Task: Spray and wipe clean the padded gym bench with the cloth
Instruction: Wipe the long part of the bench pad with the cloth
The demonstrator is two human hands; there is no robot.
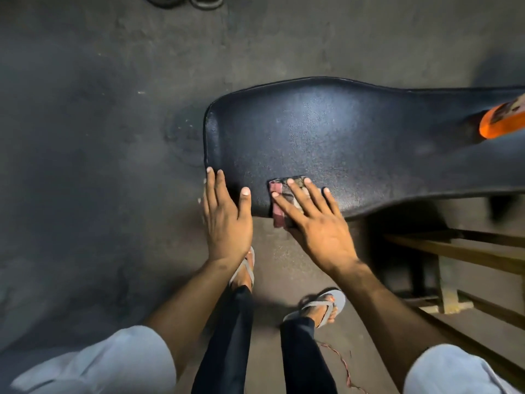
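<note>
A person stands over a black padded gym bench, seen from a head-worn camera looking down at both hands. The right hand lies flat with fingers spread and straight, pressing a folded reddish, patterned cloth against the near edge of the bench pad; the cloth sits partly under the fingers and hangs slightly over the pad's edge. The left hand rests open at the pad's near left corner, its straight fingers touching the rounded end of the upholstery and its thumb lying on the top surface; it holds nothing. The two hands are near each other but apart. An orange object, cut off by the frame and too blurred to name with certainty, stands on the pad at the far right, well apart from the cloth. Below the hands, the person's feet in grey flip-flops stand on a dark, worn floor, with dark trousers and pale sleeves in view. Part of the bench's frame shows under the pad at right. A thin red cord lies on the floor near the right foot.
</note>
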